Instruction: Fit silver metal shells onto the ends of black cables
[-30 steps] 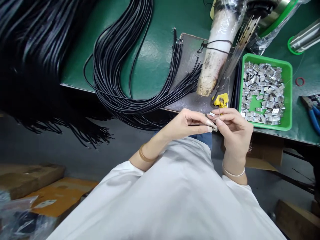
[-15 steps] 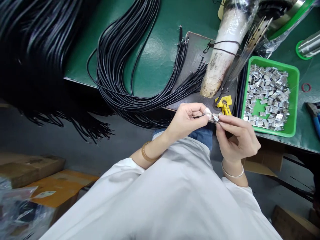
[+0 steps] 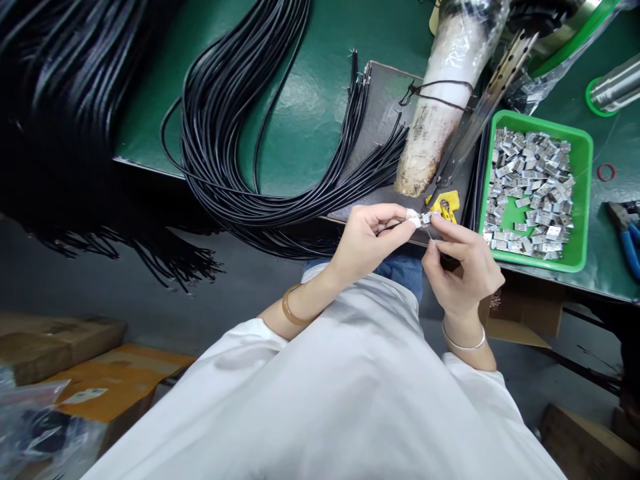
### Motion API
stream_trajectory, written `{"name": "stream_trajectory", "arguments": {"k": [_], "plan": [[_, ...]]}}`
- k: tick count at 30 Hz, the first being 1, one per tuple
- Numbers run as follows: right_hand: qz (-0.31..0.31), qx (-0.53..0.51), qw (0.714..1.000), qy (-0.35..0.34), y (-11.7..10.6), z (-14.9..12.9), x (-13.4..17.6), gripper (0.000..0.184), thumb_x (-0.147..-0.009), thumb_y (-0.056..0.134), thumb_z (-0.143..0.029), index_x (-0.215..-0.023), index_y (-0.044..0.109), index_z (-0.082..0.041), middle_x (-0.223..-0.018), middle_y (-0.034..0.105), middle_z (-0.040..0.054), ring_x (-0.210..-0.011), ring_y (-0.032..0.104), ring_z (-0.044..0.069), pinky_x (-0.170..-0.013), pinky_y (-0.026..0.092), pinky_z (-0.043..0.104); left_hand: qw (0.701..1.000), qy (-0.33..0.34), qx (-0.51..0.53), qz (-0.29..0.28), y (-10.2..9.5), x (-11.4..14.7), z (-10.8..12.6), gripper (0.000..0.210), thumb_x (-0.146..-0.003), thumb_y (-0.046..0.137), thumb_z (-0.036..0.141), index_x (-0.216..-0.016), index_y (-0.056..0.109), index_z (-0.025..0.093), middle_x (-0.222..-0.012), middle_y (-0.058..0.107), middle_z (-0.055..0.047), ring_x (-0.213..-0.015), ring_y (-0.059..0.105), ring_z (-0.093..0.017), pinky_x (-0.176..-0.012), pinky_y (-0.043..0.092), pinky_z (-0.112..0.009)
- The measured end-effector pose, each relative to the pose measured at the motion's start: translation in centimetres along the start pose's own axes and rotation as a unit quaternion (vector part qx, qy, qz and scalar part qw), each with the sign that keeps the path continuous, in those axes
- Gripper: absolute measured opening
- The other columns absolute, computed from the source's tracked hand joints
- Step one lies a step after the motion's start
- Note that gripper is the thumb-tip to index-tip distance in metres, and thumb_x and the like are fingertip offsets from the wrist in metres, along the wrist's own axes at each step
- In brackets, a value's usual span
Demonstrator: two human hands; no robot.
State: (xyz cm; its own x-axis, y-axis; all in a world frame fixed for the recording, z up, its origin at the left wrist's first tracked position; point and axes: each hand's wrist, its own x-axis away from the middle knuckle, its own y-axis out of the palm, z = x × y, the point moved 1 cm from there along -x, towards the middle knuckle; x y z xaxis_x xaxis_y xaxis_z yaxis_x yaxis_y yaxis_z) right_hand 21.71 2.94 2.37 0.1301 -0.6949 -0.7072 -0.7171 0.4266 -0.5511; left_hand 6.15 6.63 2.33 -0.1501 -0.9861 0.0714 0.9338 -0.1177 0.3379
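Note:
My left hand (image 3: 367, 241) is closed in a pinch, its fingertips wrapped in white. Between thumb and forefinger it holds a small silver USB connector (image 3: 427, 218) at the end of a black cable, most of which the hand hides. My right hand (image 3: 463, 263) is curled, its forefinger touching the connector's right end. A thin wire (image 3: 431, 235) runs from near the right thumb toward the connector. Just beyond the fingers, a yellow clip-like piece (image 3: 449, 200) sits on the dark board (image 3: 385, 87), partly covered by the right hand.
A green tray (image 3: 580, 200) of loose metal connectors stands at right, with blue-handled pliers (image 3: 629, 233) beyond. Black cables (image 3: 225, 153) lie coiled at left. A plastic-wrapped white tube (image 3: 440, 120) and a perforated metal rod (image 3: 505, 73) slope over the board. Cardboard boxes (image 3: 115, 380) stand below.
The right thumb has moved apart from the forefinger, and the right hand has shifted slightly left. The connector is raised a little and turned more level. The whole view has shifted slightly.

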Motion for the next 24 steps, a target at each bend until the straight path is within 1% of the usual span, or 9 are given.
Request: {"name": "stream_trajectory", "arguments": {"k": [4, 9, 15, 20, 24], "plan": [[-0.008, 0.036, 0.999, -0.036, 0.14, 0.27, -0.2, 0.028, -0.078, 0.072, -0.001, -0.092, 0.061, -0.022, -0.114, 0.078, 0.0052, -0.096, 0.077, 0.018, -0.081, 0.064, 0.028, 0.999, 0.016, -0.02, 0.032, 0.33, -0.39, -0.1, 0.018, -0.073, 0.081, 0.026, -0.07, 0.073, 0.011, -0.063, 0.062, 0.002, -0.054, 0.047, -0.004, -0.051, 0.037, -0.016], [-0.004, 0.029, 0.999, -0.034, 0.19, 0.43, -0.54, 0.027, -0.079, 0.071, -0.002, -0.093, 0.06, -0.022, -0.114, 0.078, 0.0054, -0.097, 0.077, 0.018, -0.081, 0.064, 0.028, 0.999, 0.031, -0.022, 0.034, 0.47, -0.55, -0.19, 0.012, -0.078, 0.074, 0.021, -0.072, 0.073, 0.011, -0.065, 0.064, 0.001, -0.057, 0.05, -0.005, -0.053, 0.04, -0.016], [-0.006, 0.033, 0.999, -0.042, -0.01, 0.11, -0.97, 0.029, -0.076, 0.074, -0.001, -0.094, 0.062, -0.021, -0.115, 0.078, 0.0064, -0.098, 0.077, 0.019, -0.083, 0.064, 0.028, 0.996, 0.044, -0.058, 0.053, 0.54, -0.39, 0.41, 0.013, -0.081, 0.071, 0.02, -0.072, 0.074, 0.012, -0.061, 0.057, 0.003, -0.055, 0.045, -0.005, -0.052, 0.037, -0.017], [0.0, 0.03, 0.999, -0.034, 0.03, 0.25, -0.79, 0.027, -0.077, 0.074, -0.002, -0.09, 0.061, -0.022, -0.111, 0.078, 0.0046, -0.094, 0.077, 0.019, -0.078, 0.064, 0.028, 0.998, 0.05, -0.034, 0.034, 0.48, -0.48, 0.16, 0.012, -0.081, 0.071, 0.019, -0.072, 0.073, 0.012, -0.063, 0.059, 0.002, -0.055, 0.046, -0.005, -0.053, 0.038, -0.017], [-0.002, 0.03, 0.999, -0.037, 0.09, 0.45, -0.87, 0.026, -0.077, 0.074, -0.002, -0.09, 0.06, -0.021, -0.109, 0.079, 0.0052, -0.093, 0.077, 0.018, -0.079, 0.063, 0.027, 0.998, 0.042, -0.033, 0.032, 0.44, -0.53, -0.08, 0.014, -0.081, 0.071, 0.02, -0.07, 0.07, 0.012, -0.061, 0.056, 0.003, -0.054, 0.044, -0.004, -0.052, 0.035, -0.017]]}}
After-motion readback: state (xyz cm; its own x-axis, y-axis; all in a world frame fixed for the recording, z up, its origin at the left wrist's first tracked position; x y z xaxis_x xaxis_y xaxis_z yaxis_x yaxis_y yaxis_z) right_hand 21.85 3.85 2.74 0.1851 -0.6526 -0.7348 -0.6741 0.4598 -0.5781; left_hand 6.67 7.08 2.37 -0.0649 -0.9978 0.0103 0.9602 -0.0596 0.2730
